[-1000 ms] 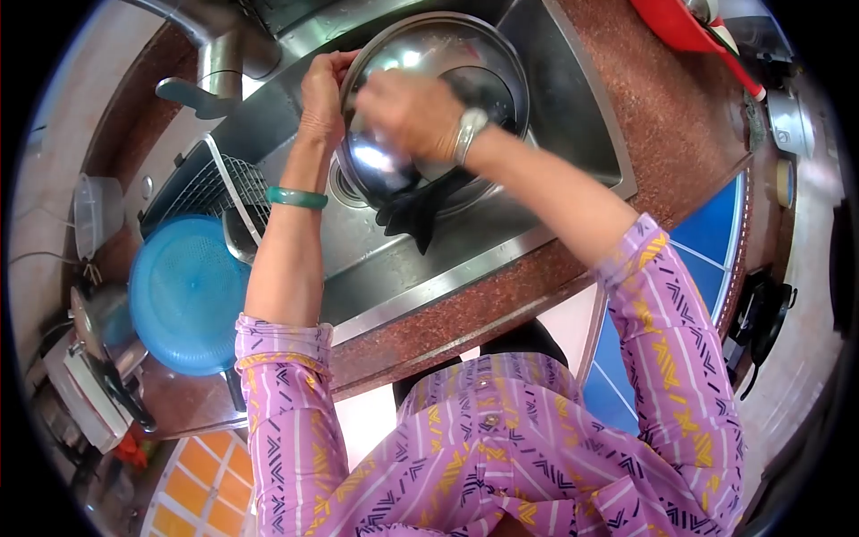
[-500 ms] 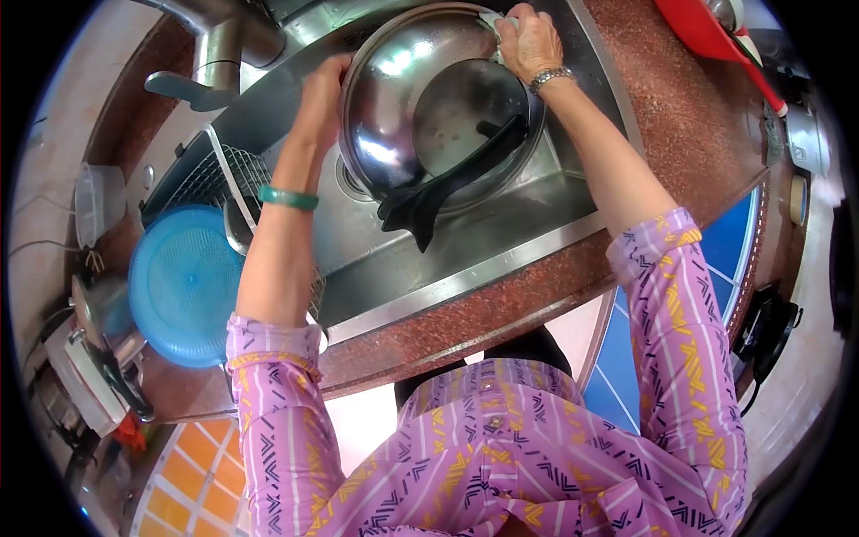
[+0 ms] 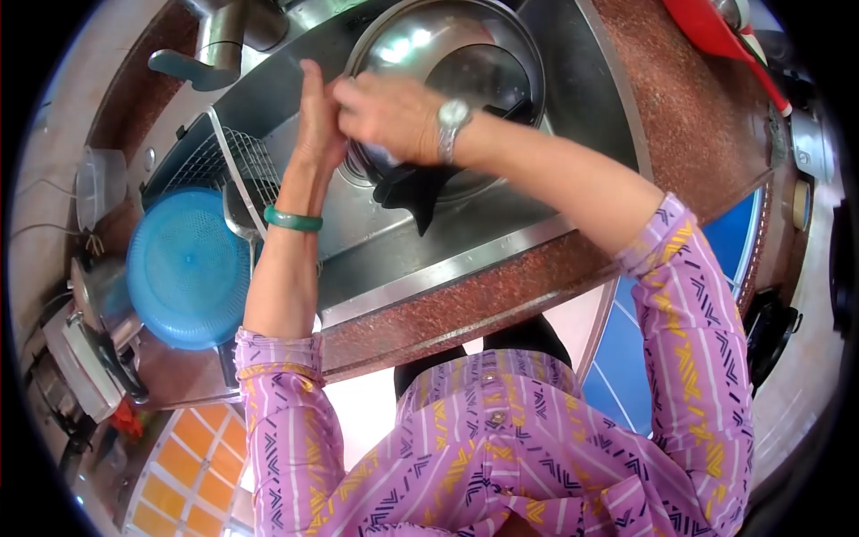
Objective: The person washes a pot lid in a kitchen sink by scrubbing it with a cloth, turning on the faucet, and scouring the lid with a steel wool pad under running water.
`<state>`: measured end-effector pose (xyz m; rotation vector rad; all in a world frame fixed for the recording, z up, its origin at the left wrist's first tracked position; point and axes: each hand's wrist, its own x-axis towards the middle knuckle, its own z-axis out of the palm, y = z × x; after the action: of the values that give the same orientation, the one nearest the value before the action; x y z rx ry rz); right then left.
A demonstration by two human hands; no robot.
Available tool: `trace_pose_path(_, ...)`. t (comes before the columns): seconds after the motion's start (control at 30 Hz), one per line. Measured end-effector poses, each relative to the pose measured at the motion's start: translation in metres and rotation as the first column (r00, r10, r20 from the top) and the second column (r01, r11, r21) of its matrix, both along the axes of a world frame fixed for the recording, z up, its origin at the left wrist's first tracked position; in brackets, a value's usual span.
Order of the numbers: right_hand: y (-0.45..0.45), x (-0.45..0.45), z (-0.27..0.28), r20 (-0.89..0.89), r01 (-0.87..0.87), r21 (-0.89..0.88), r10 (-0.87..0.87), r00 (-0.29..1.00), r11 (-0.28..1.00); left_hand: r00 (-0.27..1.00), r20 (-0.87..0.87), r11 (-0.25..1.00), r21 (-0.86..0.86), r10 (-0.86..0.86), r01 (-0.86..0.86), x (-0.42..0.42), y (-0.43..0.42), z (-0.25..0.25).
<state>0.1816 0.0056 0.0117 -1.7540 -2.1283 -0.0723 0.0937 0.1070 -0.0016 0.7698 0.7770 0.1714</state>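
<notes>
One blue perforated plastic basket [image 3: 188,268] at my left, on the speckled counter [image 3: 698,116]; a dark handle juts from beneath, so it may be sitting over a pan. Next, a wire rack [image 3: 255,166] along the left side of the steel sink [image 3: 586,134], presumably set there so wet things drip inward. A ladle-like metal utensil [image 3: 235,210] rests by it.

Then my left hand [image 3: 320,121], green bangle [image 3: 293,218] on the forearm: thumb raised, other fingers mostly hidden at the left rim of the glass-windowed steel lid [image 3: 479,80]. Looks like a steadying hold; whether they pinch, I cannot tell.

My right hand [image 3: 389,116] reaches across to that same rim, close against the left, fingers curled and blurred. Pale patch under the palm: cloth or glare, uncertain. Silver wristwatch [image 3: 454,115] on that wrist.

Lid lies in the sink, black handle [image 3: 416,190] uppermost, likely so its outer face meets my hands. Far right, a red plastic vessel [image 3: 707,22], well apart from the lid.
</notes>
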Motion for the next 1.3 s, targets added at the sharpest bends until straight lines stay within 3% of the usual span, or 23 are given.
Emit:
trace_pose_path(0.07,-0.001,0.035,0.005,0.039,0.133,0.058,-0.135,0.99,0.989,0.999,0.045,0.999,0.027,-0.031,0.03,-0.001,-0.002,0.002)
trace_pose_path(0.13,-0.001,0.087,0.02,-0.001,0.506,-0.456,-0.569,0.822,0.732,0.993,0.051,0.987,0.125,-0.104,0.097,-0.005,0.007,-0.021)
trace_pose_path(0.23,-0.023,0.132,0.008,0.02,0.548,-0.402,-0.591,0.806,0.733,0.995,0.058,0.988,0.138,-0.08,0.071,-0.001,0.003,-0.021)
trace_pose_path(0.3,-0.026,0.11,-0.012,-0.109,0.779,-0.172,-0.797,0.594,0.604,0.999,0.03,0.966,0.257,-0.041,0.032,0.004,0.001,-0.022)
trace_pose_path(0.33,-0.025,0.095,-0.001,-0.126,0.675,-0.247,-0.713,0.689,0.696,0.999,0.032,0.965,0.259,-0.044,0.034,0.004,0.002,-0.023)
trace_pose_path(0.4,-0.028,0.055,0.004,-0.118,0.431,-0.043,-0.433,0.894,0.901,0.995,-0.097,0.906,0.421,0.002,0.039,0.001,0.002,-0.031)
trace_pose_path(0.43,-0.025,0.045,-0.004,-0.251,0.194,-0.142,-0.225,0.941,0.971,0.996,-0.065,0.914,0.404,0.065,-0.034,0.002,0.001,-0.036)
trace_pose_path(0.47,-0.026,0.036,-0.001,-0.149,0.148,-0.11,-0.164,0.975,0.983,0.996,-0.065,0.915,0.403,0.055,-0.024,0.002,0.002,-0.04)
trace_pose_path(0.53,-0.033,0.062,-0.003,-0.003,0.205,0.015,-0.205,0.979,0.979,0.998,-0.031,0.913,0.407,0.06,-0.042,-0.002,0.003,-0.044)
trace_pose_path(0.57,-0.035,0.084,-0.016,-0.138,0.345,0.041,-0.337,0.931,0.938,0.996,-0.051,0.911,0.409,0.07,-0.043,-0.001,0.004,-0.045)
trace_pose_path(0.6,-0.05,0.098,0.0,-0.261,0.478,-0.101,-0.487,0.834,0.873,0.996,-0.053,0.913,0.405,0.067,-0.04,-0.002,0.003,-0.045)
trace_pose_path(0.63,-0.054,0.122,-0.014,-0.182,0.633,-0.327,-0.704,0.687,0.702,0.996,-0.062,0.917,0.397,0.066,-0.036,-0.001,0.003,-0.043)
trace_pose_path(0.7,-0.081,0.14,-0.027,-0.186,0.767,-0.224,-0.799,0.572,0.601,0.996,-0.071,0.922,0.386,0.06,-0.028,0.0,0.001,-0.04)
trace_pose_path(0.83,-0.071,0.102,-0.02,-0.288,0.715,-0.158,-0.725,0.626,0.681,0.991,-0.077,0.908,0.414,0.112,-0.07,0.0,0.002,-0.045)
trace_pose_path(0.87,-0.066,0.087,-0.019,-0.345,0.592,-0.032,-0.565,0.75,0.805,0.989,-0.102,0.903,0.425,0.11,-0.057,0.0,0.003,-0.049)
trace_pose_path(0.9,-0.06,0.067,-0.006,-0.218,0.432,0.012,-0.419,0.881,0.902,0.989,-0.104,0.904,0.426,0.101,-0.048,0.001,0.001,-0.048)
trace_pose_path(0.97,-0.051,0.036,-0.001,-0.316,0.092,-0.156,-0.138,0.939,0.983,0.987,-0.101,0.896,0.44,0.124,-0.067,0.001,0.0,-0.044)
trace_pose_path(1.0,-0.046,0.037,-0.002,-0.209,0.04,-0.24,-0.091,0.974,0.97,0.988,-0.105,0.895,0.442,0.117,-0.059,0.001,0.002,-0.046)
trace_pose_path(1.1,-0.05,0.087,-0.012,-0.193,0.27,0.049,-0.256,0.947,0.962,0.986,-0.083,0.9,0.426,0.144,-0.096,0.001,0.002,-0.049)
trace_pose_path(1.13,-0.059,0.104,-0.016,-0.475,0.434,-0.105,-0.428,0.768,0.895,0.985,-0.082,0.901,0.421,0.15,-0.102,-0.001,0.001,-0.05)
trace_pose_path(1.17,-0.064,0.124,-0.013,-0.399,0.473,0.031,-0.423,0.814,0.88,0.989,-0.074,0.9,0.426,0.129,-0.086,-0.002,0.001,-0.05)
trace_pose_path(1.23,-0.068,0.124,-0.003,-0.307,0.696,-0.182,-0.713,0.631,0.694,0.992,-0.058,0.899,0.432,0.111,-0.075,0.0,0.003,-0.047)
trace_pose_path(1.3,-0.062,0.109,-0.004,-0.302,0.725,-0.137,-0.725,0.619,0.676,0.989,-0.146,0.897,0.439,0.015,0.051,-0.006,0.006,-0.046)
